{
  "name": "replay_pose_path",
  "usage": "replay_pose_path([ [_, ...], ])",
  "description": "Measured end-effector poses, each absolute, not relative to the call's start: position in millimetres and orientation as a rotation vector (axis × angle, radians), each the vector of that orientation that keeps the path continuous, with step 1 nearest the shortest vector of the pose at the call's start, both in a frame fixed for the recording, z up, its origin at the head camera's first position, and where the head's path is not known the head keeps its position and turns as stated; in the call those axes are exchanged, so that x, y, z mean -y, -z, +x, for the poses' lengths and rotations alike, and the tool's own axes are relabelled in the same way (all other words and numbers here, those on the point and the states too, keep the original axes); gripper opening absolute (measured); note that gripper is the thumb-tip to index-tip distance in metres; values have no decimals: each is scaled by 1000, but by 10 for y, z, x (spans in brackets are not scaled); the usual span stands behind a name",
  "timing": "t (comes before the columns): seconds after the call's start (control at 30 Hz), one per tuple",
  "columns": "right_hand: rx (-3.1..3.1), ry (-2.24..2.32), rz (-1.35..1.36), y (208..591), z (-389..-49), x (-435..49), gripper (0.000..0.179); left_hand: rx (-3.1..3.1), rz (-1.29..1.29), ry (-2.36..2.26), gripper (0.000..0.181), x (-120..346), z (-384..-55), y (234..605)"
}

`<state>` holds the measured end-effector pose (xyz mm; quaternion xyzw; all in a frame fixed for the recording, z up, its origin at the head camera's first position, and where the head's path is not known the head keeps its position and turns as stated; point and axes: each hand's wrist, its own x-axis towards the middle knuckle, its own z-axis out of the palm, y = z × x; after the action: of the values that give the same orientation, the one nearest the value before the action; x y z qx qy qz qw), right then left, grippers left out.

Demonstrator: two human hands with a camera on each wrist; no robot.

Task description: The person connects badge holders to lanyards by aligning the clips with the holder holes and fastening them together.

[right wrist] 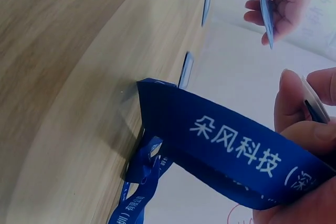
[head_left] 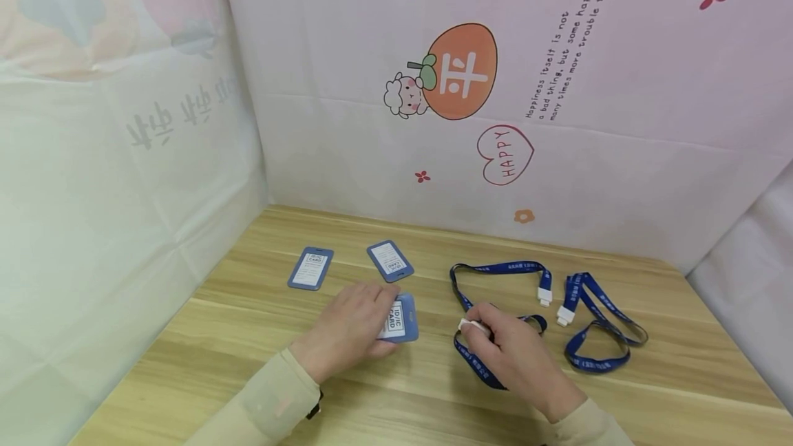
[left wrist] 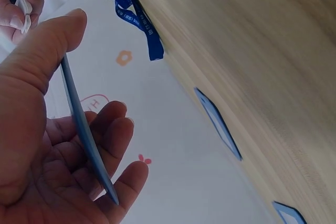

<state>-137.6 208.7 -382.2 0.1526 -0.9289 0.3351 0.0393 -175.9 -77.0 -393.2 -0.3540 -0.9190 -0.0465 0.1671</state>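
Observation:
In the head view my left hand (head_left: 352,325) grips a blue-framed ID card holder (head_left: 399,320), its slotted end pointing right. The left wrist view shows that holder (left wrist: 84,129) edge-on, between thumb and fingers. My right hand (head_left: 517,356) pinches the white plastic clip (head_left: 473,327) of a dark blue lanyard (head_left: 480,367). Seen from the right wrist, the printed strap (right wrist: 231,145) runs from the right fingers down toward the table. The two hands are apart, with the card holder and clip not touching.
Two more blue card holders lie on the wooden table (head_left: 248,336), one at the left (head_left: 312,268) and one behind my left hand (head_left: 390,261). A second blue lanyard (head_left: 597,356) lies at the right. Printed white cloth (head_left: 347,129) stands behind the table.

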Motion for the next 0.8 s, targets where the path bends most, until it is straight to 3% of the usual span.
replay_pose_path([
  [0.8,2869,-1073,456,3801,-1391,-2021,16,2602,-1040,175,81,656,-1699,3915],
])
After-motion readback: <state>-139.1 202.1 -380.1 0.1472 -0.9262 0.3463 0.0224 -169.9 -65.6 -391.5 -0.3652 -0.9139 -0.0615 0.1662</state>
